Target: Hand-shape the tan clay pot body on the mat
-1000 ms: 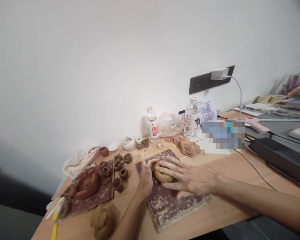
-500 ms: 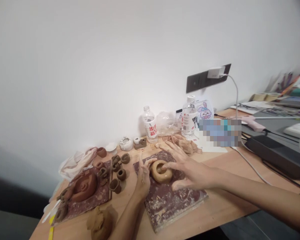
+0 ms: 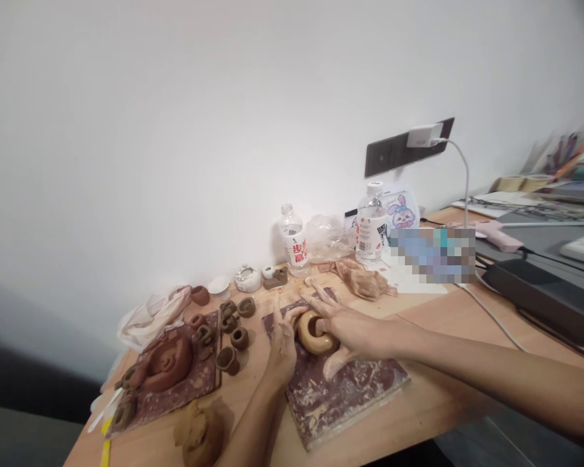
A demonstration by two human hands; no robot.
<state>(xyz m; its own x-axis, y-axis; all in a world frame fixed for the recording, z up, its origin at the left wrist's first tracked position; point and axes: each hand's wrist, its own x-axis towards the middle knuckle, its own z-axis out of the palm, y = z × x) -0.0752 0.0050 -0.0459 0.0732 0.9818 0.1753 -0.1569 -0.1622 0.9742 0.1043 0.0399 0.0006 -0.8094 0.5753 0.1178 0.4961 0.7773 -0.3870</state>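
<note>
A small, wet-looking tan clay bowl (image 3: 307,338) with a rounded wall sits on a dark maroon board (image 3: 335,402) smeared with dried clay. Against its left side rests my left hand (image 3: 283,347), fingers stretched out and apart, steadying rather than gripping it. My right hand (image 3: 353,332) reaches over from the right with its fingers spread. One of its fingers dips into the bowl's opening, and the thumb stands off toward the near side. The fingertip inside the bowl is hidden.
Small brown clay pots (image 3: 228,360) stand left of the board. Further left, a second board (image 3: 185,392) carries a reddish clay piece (image 3: 168,360). A clay lump (image 3: 199,431) lies in front. Behind are two bottles (image 3: 294,243) and a crumpled brown cloth (image 3: 365,280); a black box (image 3: 540,301) is at right.
My right hand has moved slightly left and further over the bowl, its finger deeper in the opening. My left hand stays at the bowl's side. The view has shifted a little.
</note>
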